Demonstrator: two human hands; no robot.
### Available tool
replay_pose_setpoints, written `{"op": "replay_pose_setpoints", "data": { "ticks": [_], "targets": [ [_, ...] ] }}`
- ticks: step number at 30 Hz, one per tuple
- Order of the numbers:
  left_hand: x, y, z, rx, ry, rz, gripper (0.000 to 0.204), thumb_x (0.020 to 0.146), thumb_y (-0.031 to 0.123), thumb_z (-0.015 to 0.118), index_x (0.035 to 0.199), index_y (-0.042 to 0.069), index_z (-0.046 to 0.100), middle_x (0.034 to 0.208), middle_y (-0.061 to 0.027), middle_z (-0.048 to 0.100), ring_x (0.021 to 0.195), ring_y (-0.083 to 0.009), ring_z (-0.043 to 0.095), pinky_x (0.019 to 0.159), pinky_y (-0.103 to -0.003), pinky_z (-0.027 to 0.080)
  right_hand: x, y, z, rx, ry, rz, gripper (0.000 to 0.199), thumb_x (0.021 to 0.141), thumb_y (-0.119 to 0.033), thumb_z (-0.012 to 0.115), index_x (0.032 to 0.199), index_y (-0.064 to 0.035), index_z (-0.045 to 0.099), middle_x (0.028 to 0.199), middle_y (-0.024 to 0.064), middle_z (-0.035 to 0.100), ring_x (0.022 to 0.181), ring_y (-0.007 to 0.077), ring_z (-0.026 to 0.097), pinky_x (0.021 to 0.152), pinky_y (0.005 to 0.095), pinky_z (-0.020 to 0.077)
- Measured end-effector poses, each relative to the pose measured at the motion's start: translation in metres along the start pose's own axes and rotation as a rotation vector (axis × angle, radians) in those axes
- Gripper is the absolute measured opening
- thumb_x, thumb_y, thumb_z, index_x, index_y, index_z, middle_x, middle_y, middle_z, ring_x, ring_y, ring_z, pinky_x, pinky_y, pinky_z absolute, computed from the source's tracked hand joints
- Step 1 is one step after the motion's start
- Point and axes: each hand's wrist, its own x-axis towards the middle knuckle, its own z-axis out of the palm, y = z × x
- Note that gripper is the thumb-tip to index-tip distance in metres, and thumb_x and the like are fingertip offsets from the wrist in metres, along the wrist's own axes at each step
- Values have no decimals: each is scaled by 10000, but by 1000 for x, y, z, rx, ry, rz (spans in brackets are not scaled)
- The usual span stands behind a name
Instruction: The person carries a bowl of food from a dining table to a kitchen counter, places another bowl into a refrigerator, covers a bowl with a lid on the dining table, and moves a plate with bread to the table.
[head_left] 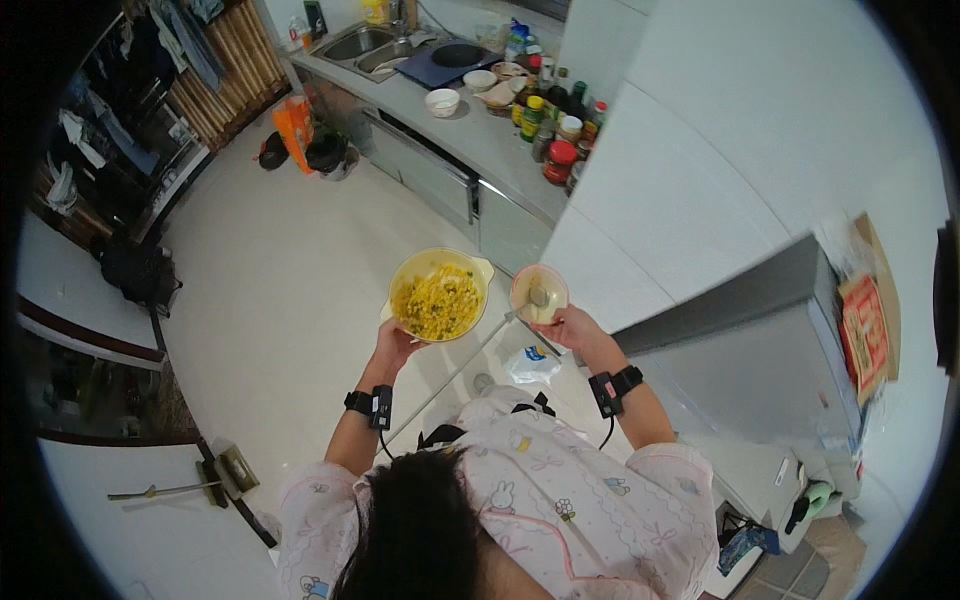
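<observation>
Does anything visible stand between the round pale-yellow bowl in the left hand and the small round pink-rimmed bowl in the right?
Nothing clearly does; a gap shows between the pale-yellow bowl and the pink-rimmed bowl. A thin pale rod ends below that gap in the picture; its height is unclear.

Two hands (398, 343) (572, 330), two held bowls (428, 257) (535, 272), one spoon (538, 296), two wristbands (359, 402) (627, 380), two sink basins (355, 44) (385, 61), one orange bag (293, 130)

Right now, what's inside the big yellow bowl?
The yellow bowl, in the left hand, holds a heap of small yellow pieces with some dark bits. The heap covers the bottom, so anything underneath can't be seen.
</observation>
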Motion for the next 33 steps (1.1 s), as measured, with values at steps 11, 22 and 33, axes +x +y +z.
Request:
{"op": "replay_pose_setpoints", "data": {
  "ticks": [11,22,33],
  "targets": [
    [226,234,-125,-13,-146,26,603,565,191,453,1143,17,434,1074,-149,528,928,-261,554,749,-380,488,301,-163,159,54,16,-51,438,766,58,320,1201,45,277,1117,231,437,937,328,544,759,339,507],
    [458,462,-190,107,-129,-89,578,604,212,445,1143,2,430,1111,-151,509,980,-281,531,799,-422,465,534,-289,295,479,220,-197,398,779,50,347,1176,28,338,1101,199,441,962,331,515,703,296,520],
    [682,609,-140,145,-218,-130,617,593,198,466,1178,17,394,1136,-141,488,1019,-281,516,843,-440,454,659,-386,327,336,362,-372,436,724,52,397,1147,-47,372,1068,166,482,930,307,544,649,241,495]
  ]
}}
